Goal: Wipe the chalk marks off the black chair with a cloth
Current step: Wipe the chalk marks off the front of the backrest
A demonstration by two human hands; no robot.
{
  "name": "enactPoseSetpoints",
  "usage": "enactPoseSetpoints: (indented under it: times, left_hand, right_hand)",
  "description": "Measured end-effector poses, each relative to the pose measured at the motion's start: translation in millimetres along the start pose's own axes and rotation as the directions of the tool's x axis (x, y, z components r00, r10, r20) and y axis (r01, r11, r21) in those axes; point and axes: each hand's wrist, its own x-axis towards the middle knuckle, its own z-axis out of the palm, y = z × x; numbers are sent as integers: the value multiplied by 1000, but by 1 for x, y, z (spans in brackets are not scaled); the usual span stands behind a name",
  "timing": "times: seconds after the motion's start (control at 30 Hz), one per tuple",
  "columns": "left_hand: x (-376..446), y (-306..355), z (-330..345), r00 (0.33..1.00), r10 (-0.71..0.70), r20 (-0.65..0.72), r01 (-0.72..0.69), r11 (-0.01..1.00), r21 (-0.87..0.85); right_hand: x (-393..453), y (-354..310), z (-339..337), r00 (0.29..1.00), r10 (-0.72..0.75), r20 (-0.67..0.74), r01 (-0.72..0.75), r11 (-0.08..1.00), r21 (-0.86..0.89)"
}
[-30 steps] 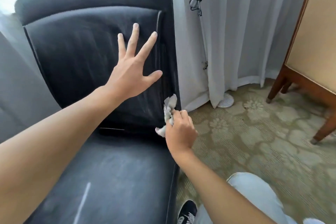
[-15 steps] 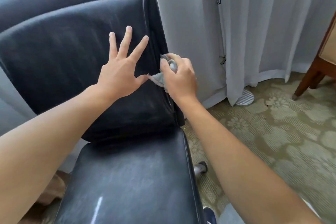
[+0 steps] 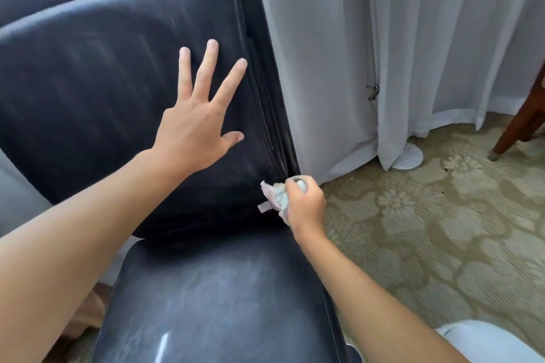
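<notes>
Left hand (image 3: 194, 130), fingers spread flat, presses on the backrest of the black chair (image 3: 118, 103) at frame centre-left, bracing it. Right hand (image 3: 305, 205), lower centre, is closed round a crumpled pale cloth (image 3: 274, 196), which sits at the backrest's lower right edge just above the seat. Step in hand looks like wiping the side seam of the backrest. Faint whitish chalk haze shows on backrest and seat; a short white streak (image 3: 163, 343) near bottom edge could be chalk or glare, can't tell. Next move likely needs the cloth carried onto the seat smears. Cloth contact with the leather is hidden by the fingers. White curtain (image 3: 324, 68) behind, lamp stand (image 3: 372, 38) cut off at top.
</notes>
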Motion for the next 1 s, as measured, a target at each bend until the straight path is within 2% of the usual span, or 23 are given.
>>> enactPoseSetpoints:
  times: [0.07,0.13,0.2,0.27,0.3,0.37,0.43,0.5,0.6,0.7,0.8,0.87,0.93,1.0]
  left_hand:
    - [-1,2,1,1000,-7,-8,7,1000,26]
    - [-1,5,4,999,-9,-31,11,999,46]
    - [0,7,7,999,-2,-54,5,998,70]
    - [-1,8,8,998,10,-70,-3,994,105]
    - [-2,9,10,997,17,-74,-8,992,129]
    - [-1,10,15,995,46,-90,-27,979,202]
    - [3,16,14,990,110,-92,-79,953,292]
    - [11,22,7,985,157,-67,-128,938,323]
    - [22,24,1,989,145,5,-139,937,322]
    - [26,20,1,986,166,27,-166,933,320]
    - [25,14,2,980,197,-2,-188,938,290]
    - [23,11,2,982,184,-31,-170,952,255]
    - [23,8,3,985,161,-55,-145,965,219]
    - [24,5,3,986,154,-62,-138,969,204]
  right_hand:
    - [5,-33,-10,998,-20,-64,30,988,149]
    - [16,-67,-16,991,-107,80,78,948,309]
    - [20,-87,-14,939,-290,183,254,947,195]
    - [18,-84,-5,879,-444,176,450,893,7]
    - [15,-75,-3,870,-471,147,479,877,-24]
    - [13,-59,-2,878,-467,104,471,882,-17]
    - [19,-49,-7,898,-421,128,427,904,-28]
    - [26,-43,-15,935,-317,158,328,943,-50]
    - [32,-36,-27,972,-185,143,199,976,-90]
    - [41,-74,-36,952,-304,46,305,951,-43]
    - [66,-145,-30,858,-513,8,513,858,-24]
    - [83,-182,-13,812,-583,39,584,811,-32]
    - [91,-190,8,793,-607,52,609,792,-51]
    - [90,-169,20,797,-604,29,604,793,-82]
